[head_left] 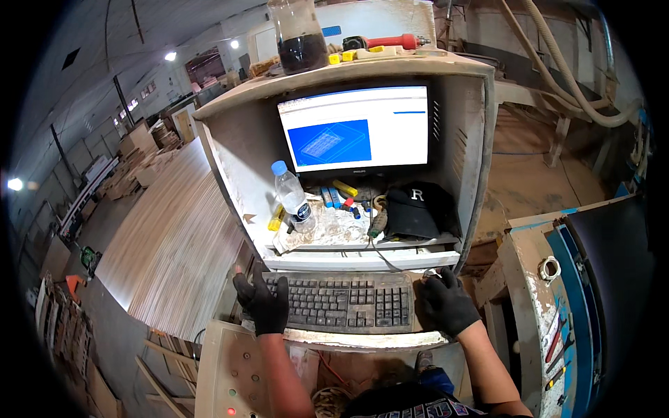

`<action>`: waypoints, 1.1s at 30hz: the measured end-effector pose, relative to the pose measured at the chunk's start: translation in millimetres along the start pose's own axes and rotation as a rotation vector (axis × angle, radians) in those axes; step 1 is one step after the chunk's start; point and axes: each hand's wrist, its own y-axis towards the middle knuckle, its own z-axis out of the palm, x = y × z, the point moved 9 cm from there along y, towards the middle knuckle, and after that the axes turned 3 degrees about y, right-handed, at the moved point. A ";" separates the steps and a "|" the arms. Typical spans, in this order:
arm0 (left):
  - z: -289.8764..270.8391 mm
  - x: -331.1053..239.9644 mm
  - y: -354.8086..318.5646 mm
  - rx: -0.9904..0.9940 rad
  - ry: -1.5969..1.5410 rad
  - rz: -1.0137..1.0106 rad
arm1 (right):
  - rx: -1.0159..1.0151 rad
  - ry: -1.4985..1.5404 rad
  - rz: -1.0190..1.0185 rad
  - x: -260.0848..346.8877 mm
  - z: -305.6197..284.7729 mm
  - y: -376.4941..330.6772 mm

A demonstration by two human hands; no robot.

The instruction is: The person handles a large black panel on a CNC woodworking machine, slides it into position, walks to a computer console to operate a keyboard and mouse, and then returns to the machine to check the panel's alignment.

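Observation:
My left hand (pixel 265 301), in a black glove, lies over the left end of a dusty black keyboard (pixel 348 301). Its fingers are spread and hold nothing. Just past the keyboard's right end, my right hand (pixel 447 304), also gloved in black, rests curled over a computer mouse (pixel 431 273). Only a small light part of the mouse and its cable show; the palm hides the rest. Above the keyboard, a lit monitor (pixel 359 129) inside a white cabinet (pixel 468 167) displays a blue panel with a wireframe drawing.
A clear bottle with a blue cap (pixel 296 198), a black cap (pixel 420 212) and small tools share the cabinet shelf. On top stand a bottle of dark liquid (pixel 301 45) and a red-and-black tool (pixel 387 43). Stacked boards (pixel 174 237) lie left; a control panel (pixel 237 376) sits below.

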 end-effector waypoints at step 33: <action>3.0 4.8 -2.7 0.038 -0.092 0.018 | 0.029 -0.054 -0.039 -4.3 5.2 -3.8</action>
